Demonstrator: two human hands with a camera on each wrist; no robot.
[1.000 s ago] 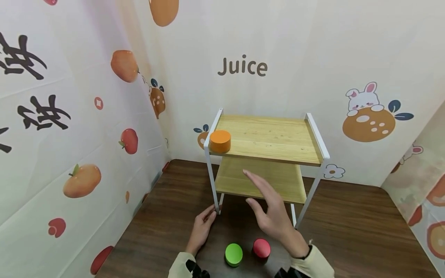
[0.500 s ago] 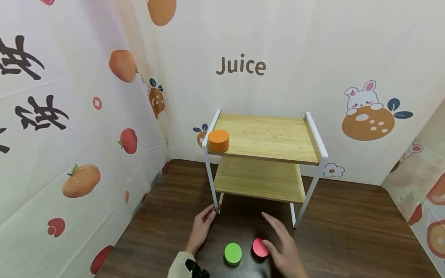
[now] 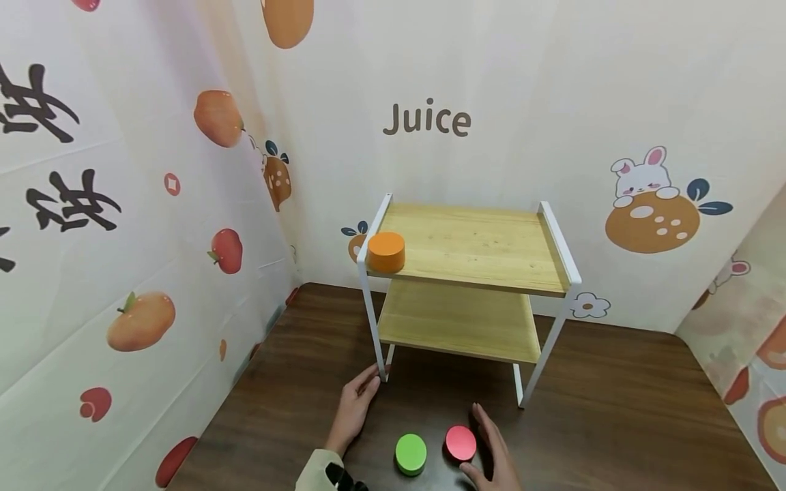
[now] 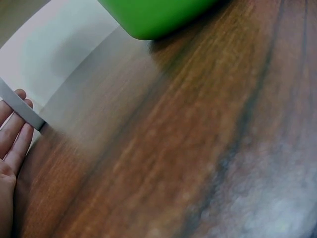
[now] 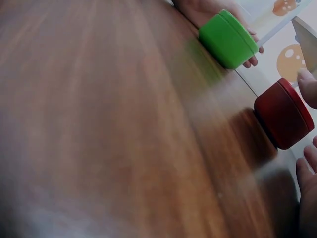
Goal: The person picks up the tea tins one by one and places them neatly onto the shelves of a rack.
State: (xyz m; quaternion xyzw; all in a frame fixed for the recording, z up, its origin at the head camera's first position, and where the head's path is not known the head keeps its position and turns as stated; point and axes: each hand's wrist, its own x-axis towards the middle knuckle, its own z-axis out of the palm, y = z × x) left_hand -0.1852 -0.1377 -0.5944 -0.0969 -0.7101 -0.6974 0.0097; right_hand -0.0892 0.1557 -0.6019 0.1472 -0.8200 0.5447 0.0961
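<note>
Left hand (image 3: 355,409): fingers (image 4: 21,144) straight, touching shelf leg (image 3: 372,327) | right hand (image 3: 499,467): parted beside red cylinder (image 3: 460,444), empty

The left hand (image 3: 355,406) reached farther forward than the right hand (image 3: 499,467), its wrist (image 3: 338,438) bare and low above a pale sleeve (image 3: 319,469). The left fingers (image 4: 20,144) lay close together and fairly straight, and the left thumb (image 3: 371,389) pointed forward beside them. The right hand was loosely curved: the right fingers (image 5: 308,181) were extended, and the right thumb (image 5: 308,91) stood well apart from them, with the gap between facing the left. In the head view, the lower edge cut off the right hand below the thumb. The two hands were well apart.
</note>
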